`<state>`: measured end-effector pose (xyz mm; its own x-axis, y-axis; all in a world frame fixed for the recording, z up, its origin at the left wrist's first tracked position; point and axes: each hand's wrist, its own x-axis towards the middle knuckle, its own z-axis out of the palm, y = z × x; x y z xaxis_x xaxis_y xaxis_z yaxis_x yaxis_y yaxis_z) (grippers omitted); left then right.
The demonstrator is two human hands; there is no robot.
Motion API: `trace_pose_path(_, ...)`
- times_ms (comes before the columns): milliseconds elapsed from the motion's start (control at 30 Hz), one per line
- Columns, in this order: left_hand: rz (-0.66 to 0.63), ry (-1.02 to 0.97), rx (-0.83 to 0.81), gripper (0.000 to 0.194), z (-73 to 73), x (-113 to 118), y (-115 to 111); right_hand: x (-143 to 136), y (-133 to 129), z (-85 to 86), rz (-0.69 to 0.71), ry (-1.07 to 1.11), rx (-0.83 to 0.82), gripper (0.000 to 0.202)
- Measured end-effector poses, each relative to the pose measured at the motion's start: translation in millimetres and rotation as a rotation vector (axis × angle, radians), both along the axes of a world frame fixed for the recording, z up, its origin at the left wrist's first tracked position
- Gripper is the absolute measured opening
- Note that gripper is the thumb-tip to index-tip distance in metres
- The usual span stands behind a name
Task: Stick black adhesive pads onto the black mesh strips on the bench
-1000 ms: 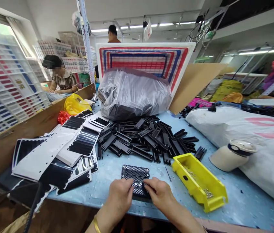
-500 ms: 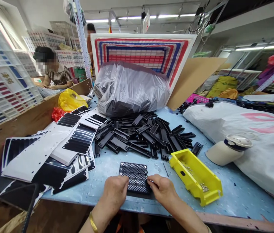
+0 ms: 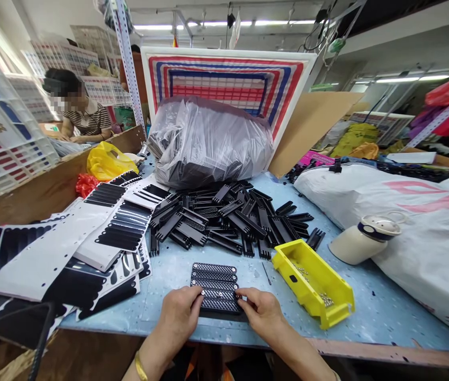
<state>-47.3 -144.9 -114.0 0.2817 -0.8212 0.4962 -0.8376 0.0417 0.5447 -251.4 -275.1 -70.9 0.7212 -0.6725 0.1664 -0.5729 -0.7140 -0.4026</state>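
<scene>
Several black strips with a textured, patterned top (image 3: pixel 214 276) lie side by side in a block on the blue table, small silver dots showing on them. My left hand (image 3: pixel 179 313) is closed at the block's left end, thumb and index finger pinched on a strip. At the right end, my right hand (image 3: pixel 262 311) pinches the same block; its fingertips partly hide the strip's end. A thin dark rod (image 3: pixel 266 273) lies to the right of the block. Beside it stands a yellow bin (image 3: pixel 307 288) with small silver metal pieces (image 3: pixel 326 300) inside.
Loose black strips (image 3: pixel 224 219) form a pile behind my hands, before a plastic-wrapped bundle (image 3: pixel 212 143). White sheets with black stickers (image 3: pixel 50 254) cover the left side. A cream bottle (image 3: pixel 357 243) leans by a white sack (image 3: pixel 419 211). A person (image 3: pixel 85 116) sits at far left.
The whole view has shifted slightly, so things appear a little further left and up. Both hands stay at the two ends of the block, with little other movement.
</scene>
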Motion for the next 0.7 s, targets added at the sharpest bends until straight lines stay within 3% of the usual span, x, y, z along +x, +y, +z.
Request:
trace_pose_path(200, 0.011, 0.021, -0.084, 0.024, -1.9, -1.0, 3.5, -9.4, 6.0, 3.0, 0.109, -0.16, -0.117, 0.036)
trace_pose_path(500, 0.008, -0.043, -0.098, 0.031, -5.6, -2.4, 6.1, -19.8, 14.1, -0.5, 0.255, 0.135, -0.582, 0.053)
trace_pose_path(700, 0.004, -0.066, -0.086, 0.031, -3.0, -2.2, 6.6, -31.4, 7.9, 3.3, 0.326, 0.296, -0.647, 0.064)
